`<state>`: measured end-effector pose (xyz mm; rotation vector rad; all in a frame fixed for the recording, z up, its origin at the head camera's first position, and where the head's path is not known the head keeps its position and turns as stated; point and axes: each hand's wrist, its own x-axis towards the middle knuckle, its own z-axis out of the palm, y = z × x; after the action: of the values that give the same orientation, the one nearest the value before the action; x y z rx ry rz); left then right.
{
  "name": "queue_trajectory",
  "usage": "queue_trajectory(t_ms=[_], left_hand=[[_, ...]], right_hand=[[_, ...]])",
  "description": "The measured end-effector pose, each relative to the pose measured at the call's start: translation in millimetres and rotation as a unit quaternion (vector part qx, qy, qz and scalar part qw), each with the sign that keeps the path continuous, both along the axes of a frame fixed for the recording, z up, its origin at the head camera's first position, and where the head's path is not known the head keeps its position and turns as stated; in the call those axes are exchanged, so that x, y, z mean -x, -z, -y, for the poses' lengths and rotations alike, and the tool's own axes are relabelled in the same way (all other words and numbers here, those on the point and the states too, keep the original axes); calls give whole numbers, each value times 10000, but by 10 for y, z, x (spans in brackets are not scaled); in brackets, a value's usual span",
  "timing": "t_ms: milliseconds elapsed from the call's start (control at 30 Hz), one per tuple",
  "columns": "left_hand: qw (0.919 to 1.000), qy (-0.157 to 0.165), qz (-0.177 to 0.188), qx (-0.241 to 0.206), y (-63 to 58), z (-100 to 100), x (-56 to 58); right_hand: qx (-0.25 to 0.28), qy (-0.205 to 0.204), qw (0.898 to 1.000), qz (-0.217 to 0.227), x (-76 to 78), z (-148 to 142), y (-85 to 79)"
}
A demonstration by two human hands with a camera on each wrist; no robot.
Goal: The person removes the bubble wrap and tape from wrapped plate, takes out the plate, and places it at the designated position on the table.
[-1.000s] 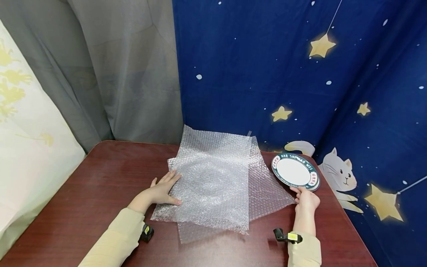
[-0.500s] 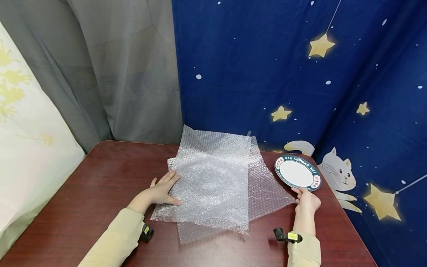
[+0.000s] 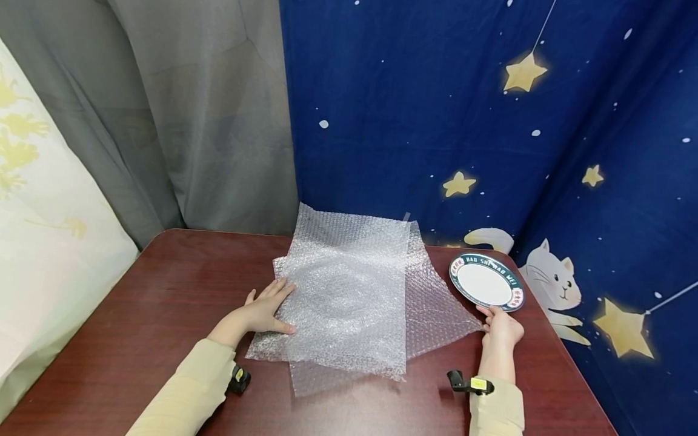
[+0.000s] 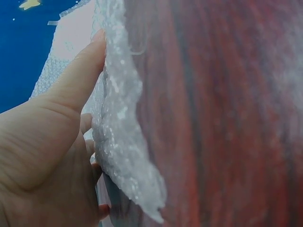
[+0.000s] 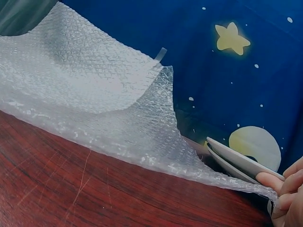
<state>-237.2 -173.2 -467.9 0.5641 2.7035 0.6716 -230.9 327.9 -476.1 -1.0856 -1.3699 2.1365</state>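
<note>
Layered sheets of bubble wrap [image 3: 349, 339] lie across the middle of the table, with a faint round outline showing in the top layer. My left hand [image 3: 266, 312] rests on their left edge, fingers spread. At the right, my right hand [image 3: 503, 329] pinches a drawn-out corner of bubble wrap [image 5: 255, 186] between thumb and fingers. Its fingertips also reach the near rim of a white plate [image 3: 484, 282] with a dark green lettered border. In the right wrist view, a second plate edge [image 5: 227, 161] shows just below the upper plate [image 5: 241, 160].
The dark red wooden table [image 3: 180, 290] backs onto a grey curtain [image 3: 229, 121] and a blue star-patterned curtain [image 3: 392, 121]. A pale cloth [image 3: 60, 230] hangs at the left. The plates stand near the table's right edge.
The upper plate has shifted slightly to the right and toward me, covering the lower rim that showed earlier. My left hand stays in place; my right hand has barely moved.
</note>
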Motion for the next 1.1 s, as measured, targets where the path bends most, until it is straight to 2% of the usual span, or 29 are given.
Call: queue_trajectory(t_ms=[367,867,1100], left_hand=[[10000,-27,-4,-5,5,5,4],[10000,-54,-18,38,-19,-11,-14],[10000,-62,-7,44,-2,-3,-5]], right_hand=[[89,-165,9998,-46,14,-10,11],[325,-50,9994,-113,17,-25,18],[280,-86,9995,-75,18,-32,24]])
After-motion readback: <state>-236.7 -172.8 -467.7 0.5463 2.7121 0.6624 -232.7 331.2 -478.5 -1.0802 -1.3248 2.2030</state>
